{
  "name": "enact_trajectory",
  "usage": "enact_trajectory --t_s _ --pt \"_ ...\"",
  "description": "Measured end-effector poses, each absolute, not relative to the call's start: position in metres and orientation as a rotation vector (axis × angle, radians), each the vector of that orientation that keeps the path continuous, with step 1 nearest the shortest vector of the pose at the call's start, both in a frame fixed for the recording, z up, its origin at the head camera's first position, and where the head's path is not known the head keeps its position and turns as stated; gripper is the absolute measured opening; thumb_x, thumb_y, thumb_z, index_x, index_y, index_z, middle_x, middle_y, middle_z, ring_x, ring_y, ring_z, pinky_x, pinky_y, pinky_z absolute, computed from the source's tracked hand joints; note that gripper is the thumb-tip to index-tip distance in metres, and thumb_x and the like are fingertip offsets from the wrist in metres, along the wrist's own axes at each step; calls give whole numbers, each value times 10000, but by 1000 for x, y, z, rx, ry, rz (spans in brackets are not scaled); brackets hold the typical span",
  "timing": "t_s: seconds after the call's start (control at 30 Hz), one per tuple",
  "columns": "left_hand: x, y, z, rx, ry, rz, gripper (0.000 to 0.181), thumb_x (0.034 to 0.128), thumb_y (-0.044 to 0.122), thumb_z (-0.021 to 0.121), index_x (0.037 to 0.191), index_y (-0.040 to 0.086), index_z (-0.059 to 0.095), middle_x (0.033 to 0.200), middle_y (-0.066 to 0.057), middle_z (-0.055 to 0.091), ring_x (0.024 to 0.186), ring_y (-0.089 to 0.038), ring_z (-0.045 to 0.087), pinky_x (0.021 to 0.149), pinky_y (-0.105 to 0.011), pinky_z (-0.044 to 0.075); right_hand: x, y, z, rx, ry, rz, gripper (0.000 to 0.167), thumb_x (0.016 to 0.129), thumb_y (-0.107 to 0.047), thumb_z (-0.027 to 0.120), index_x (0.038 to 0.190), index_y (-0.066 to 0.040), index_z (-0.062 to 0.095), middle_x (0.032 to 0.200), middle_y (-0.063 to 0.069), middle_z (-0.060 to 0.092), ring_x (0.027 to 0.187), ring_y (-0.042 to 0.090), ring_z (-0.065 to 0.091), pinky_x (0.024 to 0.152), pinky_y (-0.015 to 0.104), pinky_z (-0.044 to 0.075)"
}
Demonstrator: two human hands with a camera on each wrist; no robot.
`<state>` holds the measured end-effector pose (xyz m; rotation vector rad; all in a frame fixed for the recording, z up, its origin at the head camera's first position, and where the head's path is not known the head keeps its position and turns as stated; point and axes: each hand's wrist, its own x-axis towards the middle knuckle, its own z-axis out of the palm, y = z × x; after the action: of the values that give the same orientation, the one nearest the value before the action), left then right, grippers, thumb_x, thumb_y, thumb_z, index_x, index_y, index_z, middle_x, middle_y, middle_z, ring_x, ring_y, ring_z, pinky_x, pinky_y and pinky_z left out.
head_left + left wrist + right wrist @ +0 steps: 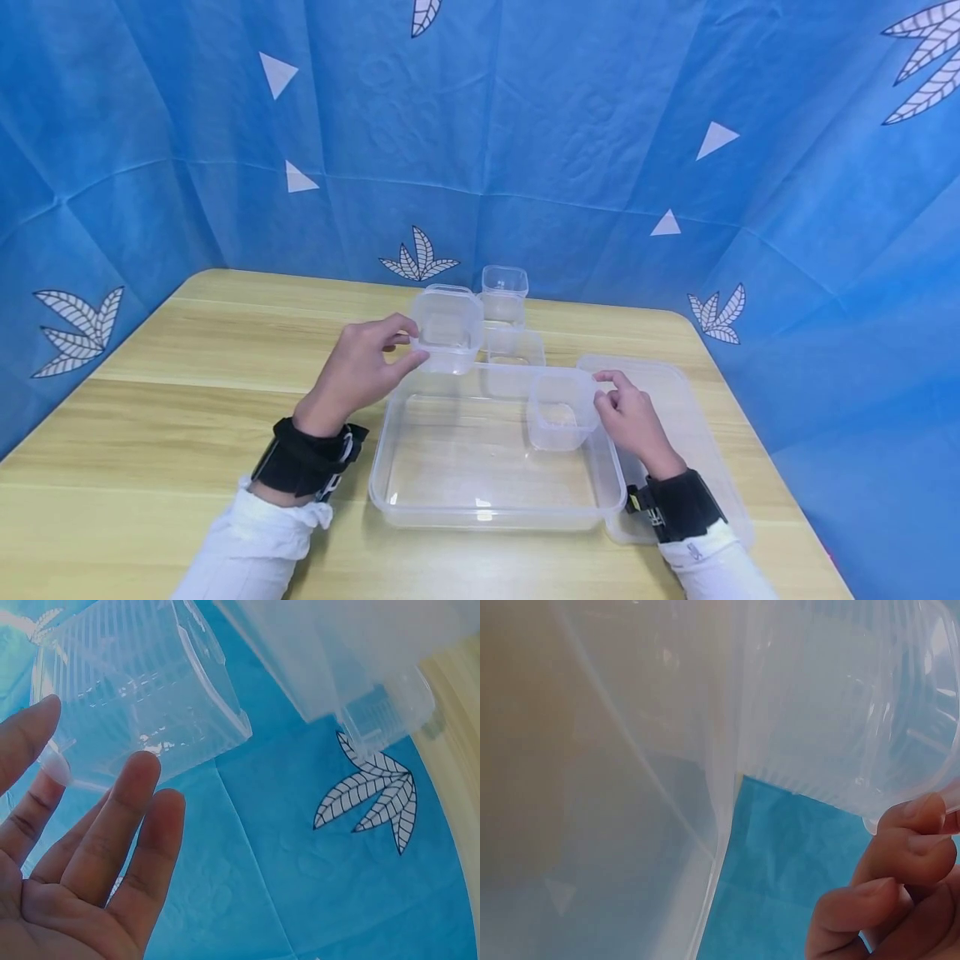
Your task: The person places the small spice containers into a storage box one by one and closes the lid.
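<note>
My left hand (365, 364) pinches the rim of a small clear container (447, 321) between thumb and index finger, above the back left of a large clear tray (487, 508). The left wrist view shows that container (135, 690) at the fingertips of the hand (90, 855). At the tray's right side my right hand (633, 421) pinches the rim of another small clear container (558, 417). In the right wrist view this container (817, 697) is at the top, its rim held by the curled fingers of the hand (900, 885).
Behind the tray stand more small clear containers (514, 343), some of them stacked (503, 304). A large clear lid (675, 392) lies to the right, partly beneath the tray and my right forearm. A blue patterned cloth (480, 125) hangs around the wooden table (187, 375).
</note>
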<state>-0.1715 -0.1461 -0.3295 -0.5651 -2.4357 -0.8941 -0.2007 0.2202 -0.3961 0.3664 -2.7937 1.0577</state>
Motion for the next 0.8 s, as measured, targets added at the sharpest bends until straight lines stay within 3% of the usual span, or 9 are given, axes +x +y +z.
enact_trajectory --t_s 0.8 --pt "-161 -128 -327 -662 -2526 -914 198 829 167 786 934 68 650 958 -127 721 868 -262 710 776 -438 556 -201 218 -396 334 -2796 1069 302 939 -79 487 1208 33 566 523 -39 367 427 132 321 417 255 269"
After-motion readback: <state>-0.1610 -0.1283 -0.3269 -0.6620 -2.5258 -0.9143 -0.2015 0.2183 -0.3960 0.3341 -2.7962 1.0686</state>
